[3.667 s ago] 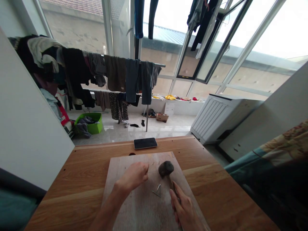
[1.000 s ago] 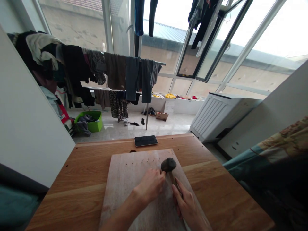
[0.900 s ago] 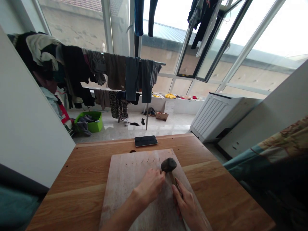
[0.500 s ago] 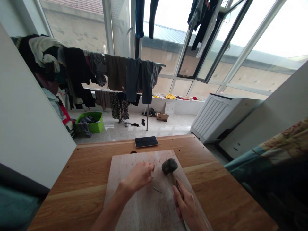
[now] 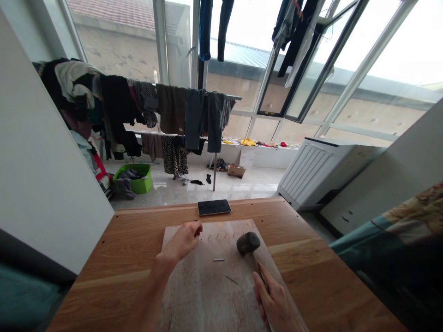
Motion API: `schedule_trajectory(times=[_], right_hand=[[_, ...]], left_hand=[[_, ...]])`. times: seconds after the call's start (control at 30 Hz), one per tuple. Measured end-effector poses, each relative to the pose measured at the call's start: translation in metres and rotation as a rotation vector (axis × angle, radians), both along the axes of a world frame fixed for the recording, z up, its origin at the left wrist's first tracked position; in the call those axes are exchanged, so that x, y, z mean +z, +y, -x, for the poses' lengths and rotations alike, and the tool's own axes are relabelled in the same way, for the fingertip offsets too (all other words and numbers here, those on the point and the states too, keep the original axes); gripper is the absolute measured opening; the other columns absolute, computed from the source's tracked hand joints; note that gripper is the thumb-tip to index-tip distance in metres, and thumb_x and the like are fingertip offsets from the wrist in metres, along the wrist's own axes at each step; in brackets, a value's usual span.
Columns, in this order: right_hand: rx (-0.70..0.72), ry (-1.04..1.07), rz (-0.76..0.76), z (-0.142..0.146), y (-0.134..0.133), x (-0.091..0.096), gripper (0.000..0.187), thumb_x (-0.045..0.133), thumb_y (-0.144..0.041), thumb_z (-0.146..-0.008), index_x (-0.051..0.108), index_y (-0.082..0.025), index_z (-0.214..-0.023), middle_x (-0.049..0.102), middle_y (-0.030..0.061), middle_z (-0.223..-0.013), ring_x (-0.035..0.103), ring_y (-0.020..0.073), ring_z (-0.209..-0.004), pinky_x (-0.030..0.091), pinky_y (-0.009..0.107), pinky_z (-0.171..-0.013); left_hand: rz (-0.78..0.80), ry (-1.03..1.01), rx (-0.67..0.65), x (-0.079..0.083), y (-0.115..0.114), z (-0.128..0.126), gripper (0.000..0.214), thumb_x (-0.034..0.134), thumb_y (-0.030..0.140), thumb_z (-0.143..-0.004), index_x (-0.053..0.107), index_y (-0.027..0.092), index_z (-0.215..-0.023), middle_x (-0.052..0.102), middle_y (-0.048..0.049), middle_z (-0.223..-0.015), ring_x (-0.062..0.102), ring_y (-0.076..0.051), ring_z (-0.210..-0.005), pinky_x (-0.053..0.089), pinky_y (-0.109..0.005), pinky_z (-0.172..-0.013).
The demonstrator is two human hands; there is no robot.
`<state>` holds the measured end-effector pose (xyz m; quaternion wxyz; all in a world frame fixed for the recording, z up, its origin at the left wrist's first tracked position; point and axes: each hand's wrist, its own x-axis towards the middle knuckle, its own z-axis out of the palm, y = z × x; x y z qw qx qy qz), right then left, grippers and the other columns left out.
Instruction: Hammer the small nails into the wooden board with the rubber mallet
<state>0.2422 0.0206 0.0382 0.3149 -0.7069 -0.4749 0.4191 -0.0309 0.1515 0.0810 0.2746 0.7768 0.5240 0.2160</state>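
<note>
While right hand (image 5: pixel 275 299) grips the hammer (image 5: pixel 249 246) handle w/ its head resting on the board (image 5: pixel 194 295), left hand (image 5: pixel 182 240) pinches shut near the standing nail row (image 5: pixel 218 235). Two loose nails (image 5: pixel 224 269) lie between. Board sits on wood table (image 5: pixel 121 249); phone (image 5: pixel 213 207) at far edge. Beyond: tiled floor, clothes rack (image 5: pixel 180 115), green basket (image 5: pixel 136 177), windows.

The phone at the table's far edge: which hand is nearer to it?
Left. The left hand is on the board just short of the phone; the right hand holds the hammer handle, much nearer the person.
</note>
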Motion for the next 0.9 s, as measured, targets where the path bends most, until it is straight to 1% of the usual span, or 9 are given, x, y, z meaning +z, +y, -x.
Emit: schedule_trajectory(times=[0.07, 0.17, 0.3, 0.5, 0.6, 0.77, 0.9], right_hand=[[-0.011, 0.003, 0.002, -0.001, 0.0, -0.001, 0.089, 0.038, -0.074, -0.086, 0.045, -0.011, -0.148, 0.047, -0.0049, -0.057, 0.051, 0.0151, -0.038, 0.04, 0.024, -0.033], [-0.004, -0.01, 0.017, 0.0, -0.001, 0.002, 0.09, 0.038, -0.075, -0.085, 0.045, -0.011, -0.148, 0.047, -0.0047, -0.056, 0.052, 0.0157, -0.039, 0.042, 0.024, -0.034], [-0.006, -0.01, 0.021, 0.001, -0.001, 0.006, 0.087, 0.037, -0.073, -0.086, 0.047, -0.01, -0.146, 0.047, -0.0051, -0.056, 0.051, 0.0145, -0.039, 0.042, 0.023, -0.035], [-0.01, 0.026, -0.023, -0.002, -0.001, -0.007, 0.076, 0.043, -0.065, -0.091, 0.047, -0.012, -0.146, 0.049, -0.0052, -0.059, 0.05, 0.0127, -0.037, 0.039, 0.021, -0.032], [-0.016, 0.019, -0.036, -0.004, -0.001, -0.012, 0.074, 0.041, -0.063, -0.093, 0.047, -0.012, -0.146, 0.048, -0.0062, -0.056, 0.048, 0.0128, -0.036, 0.038, 0.021, -0.031], [0.012, 0.033, -0.032, -0.005, -0.001, -0.014, 0.072, 0.042, -0.062, -0.093, 0.047, -0.012, -0.146, 0.05, -0.0054, -0.058, 0.051, 0.0128, -0.038, 0.041, 0.021, -0.033], [-0.034, 0.034, -0.043, -0.003, -0.001, -0.016, 0.075, 0.042, -0.065, -0.092, 0.045, -0.013, -0.147, 0.047, -0.0064, -0.056, 0.048, 0.0122, -0.035, 0.036, 0.02, -0.03]], left_hand=[[-0.006, -0.013, -0.016, 0.002, -0.002, -0.003, 0.027, 0.047, -0.004, -0.073, 0.06, 0.018, -0.081, 0.066, -0.0013, -0.08, 0.061, -0.015, -0.077, 0.041, -0.023, -0.071], [-0.011, 0.023, -0.037, 0.005, -0.004, -0.006, 0.026, 0.048, -0.003, -0.073, 0.061, 0.017, -0.081, 0.066, -0.0029, -0.083, 0.061, -0.016, -0.078, 0.042, -0.024, -0.071], [-0.01, 0.085, -0.024, 0.006, -0.005, -0.005, 0.03, 0.047, -0.005, -0.071, 0.063, 0.017, -0.086, 0.068, -0.0039, -0.087, 0.062, -0.017, -0.082, 0.042, -0.025, -0.074], [0.014, 0.085, -0.03, 0.002, -0.005, -0.002, 0.03, 0.049, -0.004, -0.071, 0.065, 0.017, -0.086, 0.067, -0.0024, -0.081, 0.063, -0.016, -0.076, 0.04, -0.023, -0.068], [-0.005, 0.097, -0.014, 0.001, -0.005, -0.002, 0.032, 0.049, -0.004, -0.07, 0.065, 0.017, -0.087, 0.069, -0.0039, -0.084, 0.064, -0.017, -0.079, 0.041, -0.024, -0.07], [0.013, 0.084, -0.021, 0.002, -0.005, -0.002, 0.032, 0.049, -0.004, -0.072, 0.066, 0.017, -0.09, 0.07, -0.004, -0.086, 0.064, -0.017, -0.079, 0.041, -0.023, -0.07], [-0.011, 0.102, -0.025, 0.004, -0.006, -0.005, 0.029, 0.049, -0.004, -0.073, 0.065, 0.017, -0.085, 0.069, -0.0039, -0.084, 0.063, -0.017, -0.079, 0.041, -0.024, -0.07]])
